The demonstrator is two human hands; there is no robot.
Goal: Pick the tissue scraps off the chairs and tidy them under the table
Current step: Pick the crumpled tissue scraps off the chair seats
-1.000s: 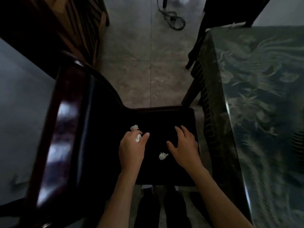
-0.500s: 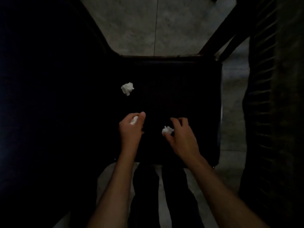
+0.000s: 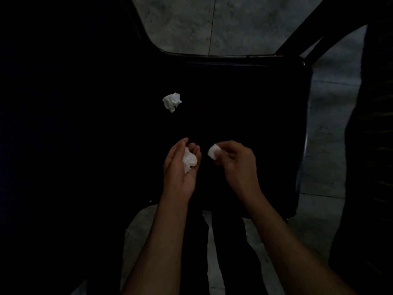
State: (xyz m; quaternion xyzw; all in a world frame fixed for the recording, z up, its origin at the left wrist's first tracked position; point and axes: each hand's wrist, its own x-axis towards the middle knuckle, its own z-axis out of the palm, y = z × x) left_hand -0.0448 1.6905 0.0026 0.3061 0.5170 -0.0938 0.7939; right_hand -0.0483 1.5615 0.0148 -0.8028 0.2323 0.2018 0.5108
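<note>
I see one loose tissue scrap (image 3: 171, 102) lying on the dark chair seat (image 3: 244, 99), well apart from both hands and beyond the left one. My left hand (image 3: 180, 167) is palm-up, fingers loosely cupped round a crumpled scrap (image 3: 189, 160) resting in the palm. Just beside it, my right hand (image 3: 236, 160) pinches a small wad (image 3: 213, 152) between thumb and fingertips. All three pieces are white and crumpled. Grey tiled floor (image 3: 212, 22) shows beyond the seat; a dark upright mass on the right edge cannot be identified
</note>
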